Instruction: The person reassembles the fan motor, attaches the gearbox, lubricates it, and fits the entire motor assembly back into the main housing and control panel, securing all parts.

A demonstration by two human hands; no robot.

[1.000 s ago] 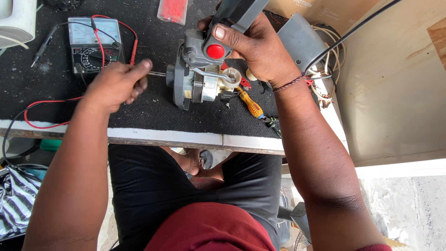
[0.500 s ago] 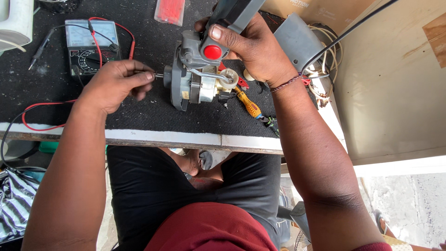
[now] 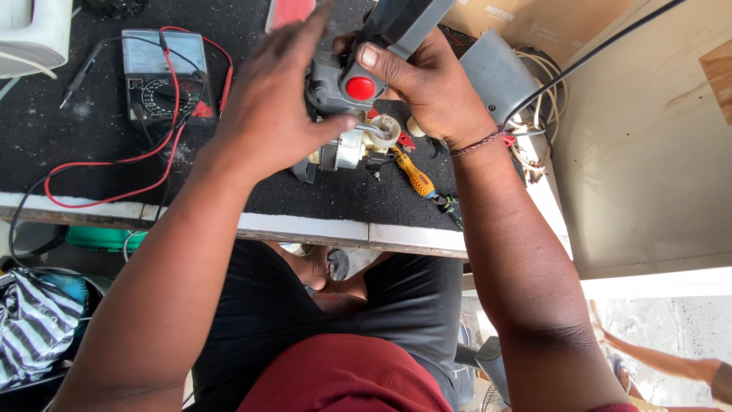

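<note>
Grey motor unit [image 3: 343, 114] gripped in the right hand [image 3: 427, 84], left hand [image 3: 274, 107] spread open against its near side

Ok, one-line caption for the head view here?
Both hands on a grey motor unit with a red button: right hand grips it, left hand covers its side, multimeter nearby on the black workbench.

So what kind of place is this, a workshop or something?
Most likely a small repair bench for electrical appliances. An analogue multimeter with red and black leads lies on the black-topped bench, a yellow-handled screwdriver sits nearby, and the right hand and left hand hold an opened grey motor unit.
</note>
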